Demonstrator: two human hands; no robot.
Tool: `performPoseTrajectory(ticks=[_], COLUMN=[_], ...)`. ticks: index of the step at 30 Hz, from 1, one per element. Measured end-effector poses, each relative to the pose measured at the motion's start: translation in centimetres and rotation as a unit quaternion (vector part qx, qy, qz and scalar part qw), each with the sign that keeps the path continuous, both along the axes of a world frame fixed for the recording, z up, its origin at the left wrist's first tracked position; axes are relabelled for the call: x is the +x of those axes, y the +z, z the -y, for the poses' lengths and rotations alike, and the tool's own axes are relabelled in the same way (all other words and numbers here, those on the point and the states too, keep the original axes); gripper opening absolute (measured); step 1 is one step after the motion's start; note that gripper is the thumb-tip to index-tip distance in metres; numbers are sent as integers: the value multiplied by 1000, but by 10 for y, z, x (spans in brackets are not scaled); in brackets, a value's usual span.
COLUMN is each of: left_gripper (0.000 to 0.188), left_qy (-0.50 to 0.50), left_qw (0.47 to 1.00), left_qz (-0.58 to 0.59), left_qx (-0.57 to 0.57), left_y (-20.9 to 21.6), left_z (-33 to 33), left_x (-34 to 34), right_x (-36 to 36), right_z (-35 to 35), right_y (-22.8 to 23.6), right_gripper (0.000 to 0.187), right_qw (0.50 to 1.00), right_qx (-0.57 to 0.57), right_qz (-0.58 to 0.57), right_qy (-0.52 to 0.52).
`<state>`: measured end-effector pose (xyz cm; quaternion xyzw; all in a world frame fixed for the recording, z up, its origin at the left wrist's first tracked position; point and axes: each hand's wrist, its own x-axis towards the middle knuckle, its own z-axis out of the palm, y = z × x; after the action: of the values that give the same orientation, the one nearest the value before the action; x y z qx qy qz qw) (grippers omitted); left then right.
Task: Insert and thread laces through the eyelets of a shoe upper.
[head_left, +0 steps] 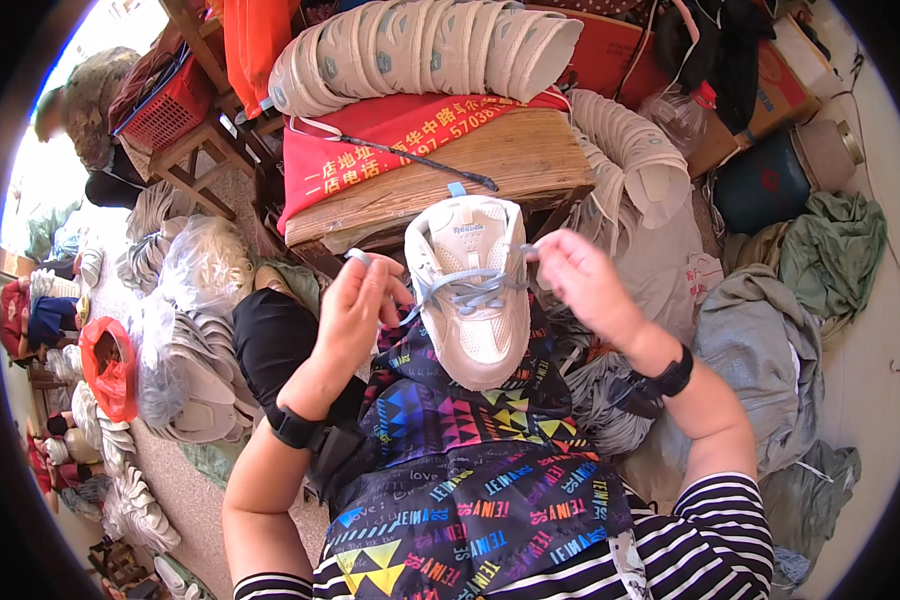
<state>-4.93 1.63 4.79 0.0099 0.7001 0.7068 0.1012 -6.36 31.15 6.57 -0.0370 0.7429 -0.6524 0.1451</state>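
Note:
A cream and beige sneaker [483, 345] lies on my lap, its toe toward me and its tongue toward the wooden bench. A grey-blue shoelace [470, 290] crosses the front of the shoe. My left hand [362, 300], left of the shoe, pinches one lace end, whose tip shows above the fingers. On the other side my right hand [582, 283] has the other lace end between thumb and fingertips, close to the shoe's collar. The two hands are apart, with the sneaker between them. Where the laces cross is partly too small to make out.
Ahead stands a wooden bench [450, 165] with a red cloth [320, 170], a dark thin tool [420, 163] and a row of nested shoe uppers [410, 50]. Bundled uppers [205, 370] lie at left, grey sacks [760, 340] at right. Another person [90, 105] bends at far left.

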Motion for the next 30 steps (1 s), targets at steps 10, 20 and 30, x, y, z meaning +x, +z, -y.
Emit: performPoseTrajectory(ticks=[10,20,30], left_gripper=[30,34,20], left_qy=[432,386,0], left_qw=[898,911,1000], left_qz=[-81,-2,-28], left_qx=[-36,144,-3], left_y=[15,-27,-3], left_z=[218,237,-8], left_x=[-32,-30,2], right_x=[-50,-25,6], right_z=[-353,-229,1], right_y=[76,23,-13], right_gripper=[5,26,12], right_qw=[852,910,1000], right_qx=[-221,-2,10], right_qz=[-216,-56,-26], right_qy=[-422,-411,0])
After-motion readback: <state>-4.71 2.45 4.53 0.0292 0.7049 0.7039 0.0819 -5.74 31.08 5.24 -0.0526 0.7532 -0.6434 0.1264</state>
